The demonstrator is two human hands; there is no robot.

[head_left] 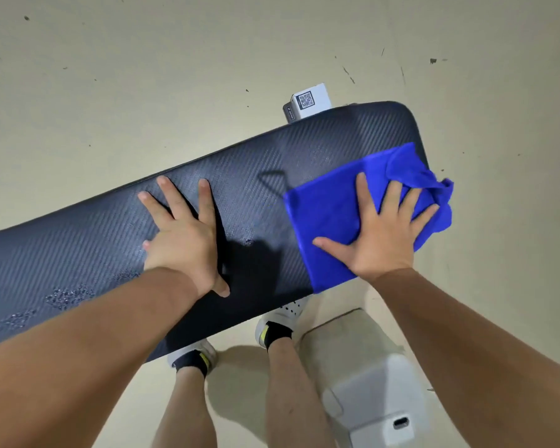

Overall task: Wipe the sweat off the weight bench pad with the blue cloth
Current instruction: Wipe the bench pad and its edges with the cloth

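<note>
Beneath everything, floor [143, 76]: pale, scuffed with dark specks.
Surface [78, 247]: black padded bench top with a woven texture, running slantwise from the lower left to a rounded right end.
Blue cloth [330, 215]: folded and lying flat on the right end of the surface. Its near corner hangs over the near edge, and its far part bunches up and spills past the right end.
Left hand [185, 240]: arm reaches in from the lower left. The palm is flat on the bare surface near its middle, well apart from the cloth.
Left fingers [206, 198]: straight and spread apart, pointing to the far edge, with the thumb by the near edge, holding nothing.
Right hand [382, 240]: arm comes from the lower right and the palm presses down on the cloth.
Right fingers [364, 195]: straight and fanned apart on top of the cloth, not curled round it. The bunched folds lie just past the fingertips.
White block [375, 399]: on the floor at the lower right, with a dark slot in its near face.
Shoes [285, 315]: white with dark socks, toes tucked under the near edge.
Small box [311, 101]: white with a square code label, behind the far edge.
Droplets [65, 295]: wet patches on the left part of the surface.
</note>
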